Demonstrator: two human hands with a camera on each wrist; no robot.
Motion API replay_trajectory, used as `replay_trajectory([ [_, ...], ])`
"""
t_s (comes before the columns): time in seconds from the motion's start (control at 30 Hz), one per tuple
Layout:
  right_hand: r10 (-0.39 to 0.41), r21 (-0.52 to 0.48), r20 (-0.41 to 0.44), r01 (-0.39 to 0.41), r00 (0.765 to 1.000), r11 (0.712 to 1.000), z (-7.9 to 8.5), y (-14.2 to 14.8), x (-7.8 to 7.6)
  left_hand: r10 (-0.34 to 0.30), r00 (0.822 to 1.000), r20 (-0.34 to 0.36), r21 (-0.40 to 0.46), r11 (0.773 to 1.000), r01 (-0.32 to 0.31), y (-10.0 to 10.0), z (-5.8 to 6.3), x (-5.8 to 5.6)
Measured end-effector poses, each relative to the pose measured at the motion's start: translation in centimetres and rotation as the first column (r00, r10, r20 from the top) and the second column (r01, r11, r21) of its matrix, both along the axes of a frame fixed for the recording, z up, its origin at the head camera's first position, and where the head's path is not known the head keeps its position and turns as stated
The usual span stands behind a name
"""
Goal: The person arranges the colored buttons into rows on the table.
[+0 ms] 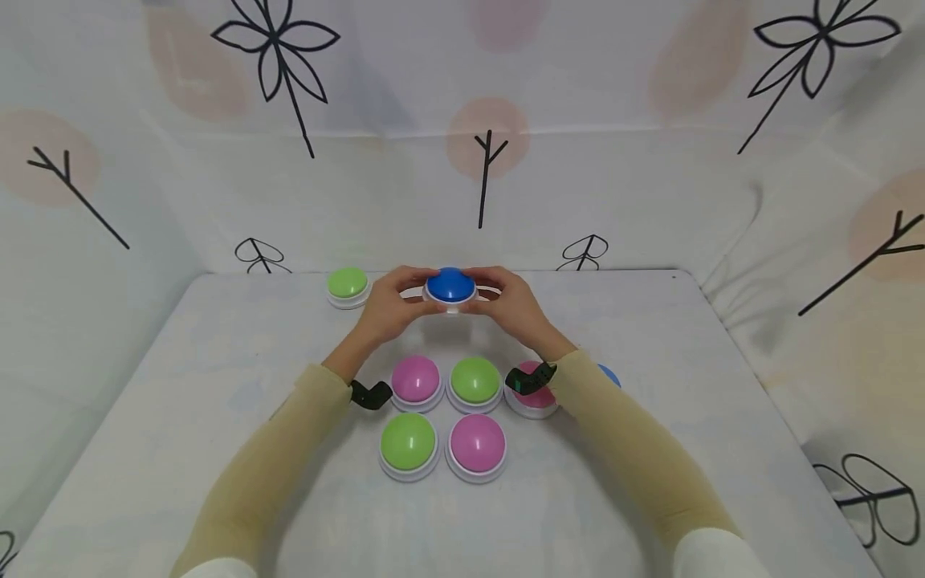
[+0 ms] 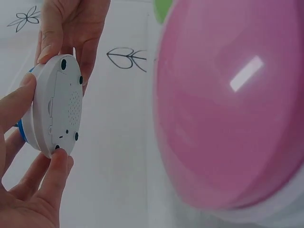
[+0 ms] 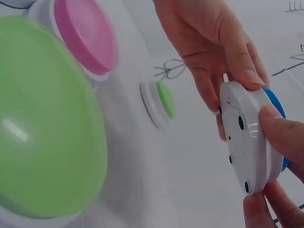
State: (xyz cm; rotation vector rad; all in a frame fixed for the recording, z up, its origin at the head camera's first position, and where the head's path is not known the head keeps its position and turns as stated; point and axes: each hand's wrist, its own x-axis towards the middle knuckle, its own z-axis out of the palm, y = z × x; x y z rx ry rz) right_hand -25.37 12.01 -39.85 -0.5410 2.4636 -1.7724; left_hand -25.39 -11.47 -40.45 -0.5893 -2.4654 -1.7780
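Both hands hold one blue push button [image 1: 450, 285] with a white base, raised over the far part of the table. The left hand [image 1: 391, 307] grips its left side, the right hand [image 1: 508, 303] its right side, thumbs and fingers round the rim. In the left wrist view the button's white underside [image 2: 66, 107] shows small dark feet and speaker holes. Nearer the person stand a pink button [image 1: 415, 379], a green button [image 1: 474, 380] and, partly hidden by the right wrist, another pink button [image 1: 531, 395].
In the front row sit a green button [image 1: 408, 442] and a pink button [image 1: 478, 444]. Another green button [image 1: 348, 283] stands at the far left edge of the white table [image 1: 217, 361]. Behind the right sleeve a blue dome [image 1: 609, 374] peeks out. Patterned cloth [image 1: 405, 185] hangs behind.
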Motion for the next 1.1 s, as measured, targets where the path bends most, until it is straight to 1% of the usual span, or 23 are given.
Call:
replay_trajectory([
  [0.07, 0.005, -0.003, -0.004, -0.005, 1.0, 1.0, 0.1, 0.6, 0.6, -0.026, 1.0, -0.008, 0.009, 1.0, 0.026, 0.3, 0.1, 0.4],
  [0.2, 0.017, -0.004, -0.016, -0.018, 1.0, 1.0, 0.3, 1.7, 1.8, -0.062, 0.997, -0.036, -0.014, 0.998, 0.062, 1.1, 0.4, 1.1],
  [0.3, 0.021, 0.009, -0.015, -0.02, 1.0, 1.0, 0.3, 2.6, 2.6, -0.083, 0.995, -0.053, -0.035, 0.996, 0.082, 1.6, 0.4, 1.8],
  [0.47, 0.036, 0.021, -0.005, -0.035, 0.999, 0.999, 0.2, 4.1, 4.0, -0.128, 0.99, -0.067, -0.045, 0.991, 0.125, 2.6, 0.3, 2.8],
  [0.7, 0.036, 0.051, -0.016, -0.035, 0.999, 0.998, 0.1, 6.0, 5.9, -0.198, 0.978, -0.063, -0.036, 0.98, 0.196, 3.9, 0.3, 4.2],
  [0.8, 0.035, 0.057, -0.02, -0.034, 0.999, 0.998, 0.2, 6.7, 6.9, -0.221, 0.973, -0.064, -0.063, 0.974, 0.217, 4.4, 0.5, 4.9],
  [0.93, 0.037, 0.062, -0.033, -0.035, 0.999, 0.997, 0.2, 7.6, 8.2, -0.243, 0.969, -0.047, -0.096, 0.967, 0.238, 5.1, 0.5, 5.7],
  [1.1, 0.031, 0.059, -0.034, -0.029, 0.999, 0.998, -0.1, 8.7, 9.6, -0.279, 0.96, -0.02, -0.092, 0.957, 0.276, 6.1, 0.3, 6.9],
])
